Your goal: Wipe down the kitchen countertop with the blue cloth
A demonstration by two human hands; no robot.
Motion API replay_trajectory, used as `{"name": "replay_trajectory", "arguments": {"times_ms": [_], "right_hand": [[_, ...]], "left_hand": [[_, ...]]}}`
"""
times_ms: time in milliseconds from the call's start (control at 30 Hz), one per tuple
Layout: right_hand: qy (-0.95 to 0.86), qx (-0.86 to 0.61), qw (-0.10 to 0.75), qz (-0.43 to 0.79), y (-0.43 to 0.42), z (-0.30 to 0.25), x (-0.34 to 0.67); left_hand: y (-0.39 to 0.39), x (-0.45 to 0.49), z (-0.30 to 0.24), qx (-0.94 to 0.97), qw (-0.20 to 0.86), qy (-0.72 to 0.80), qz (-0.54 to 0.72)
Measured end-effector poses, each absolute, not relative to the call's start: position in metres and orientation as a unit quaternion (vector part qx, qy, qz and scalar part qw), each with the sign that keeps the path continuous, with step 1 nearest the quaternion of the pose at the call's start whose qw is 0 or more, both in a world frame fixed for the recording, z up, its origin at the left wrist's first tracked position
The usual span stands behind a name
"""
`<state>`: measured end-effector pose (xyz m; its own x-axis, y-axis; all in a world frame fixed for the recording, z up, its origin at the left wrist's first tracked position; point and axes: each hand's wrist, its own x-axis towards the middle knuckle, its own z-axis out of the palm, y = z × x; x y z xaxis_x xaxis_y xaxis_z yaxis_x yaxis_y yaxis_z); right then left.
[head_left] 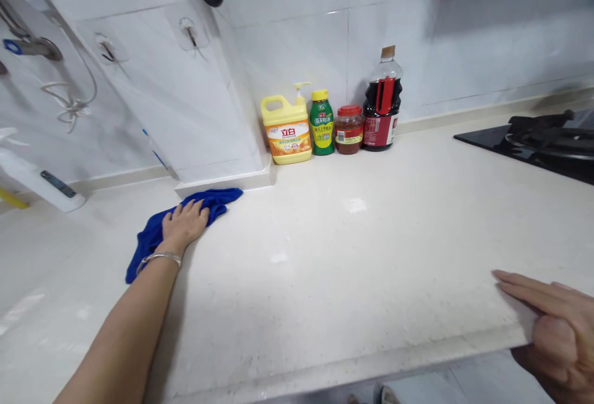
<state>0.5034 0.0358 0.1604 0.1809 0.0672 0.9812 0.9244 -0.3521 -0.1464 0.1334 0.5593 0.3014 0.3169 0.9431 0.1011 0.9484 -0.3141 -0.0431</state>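
At the left, my left hand (pixel 185 223) presses down on a blue cloth (pixel 146 240), its fingers bent into the fabric. The crumpled cloth lies on the pale countertop (pixel 325 255), against the foot of the tiled wall pillar. A silvery bangle (pixel 160 258) circles my left wrist. My right hand (pixel 557 317) rests at the counter's front edge on the far right, its fingers stretched out over the top and nothing seen in it. Part of that hand runs out of the picture.
Along the back wall stand a yellow dish soap jug (pixel 288 132), a green bottle (pixel 322 124), a red-lidded jar (pixel 349 130) and a large dark sauce bottle (pixel 383 104). A black gas stove (pixel 538 141) is at right, a white bottle (pixel 39 178) at far left.
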Motion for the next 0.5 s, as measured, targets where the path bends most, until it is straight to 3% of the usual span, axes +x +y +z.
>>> {"name": "replay_trajectory", "arguments": {"times_ms": [133,500], "right_hand": [[-0.465,-0.57,0.385,-0.558,0.041,0.172,0.497],[-0.456,-0.607,0.382,-0.526,0.043,0.177,0.485]], "left_hand": [[0.523,0.177,0.3,-0.833,0.028,-0.553,-0.014],[0.383,0.298,0.295,-0.915,-0.005,-0.403,-0.009]]}}
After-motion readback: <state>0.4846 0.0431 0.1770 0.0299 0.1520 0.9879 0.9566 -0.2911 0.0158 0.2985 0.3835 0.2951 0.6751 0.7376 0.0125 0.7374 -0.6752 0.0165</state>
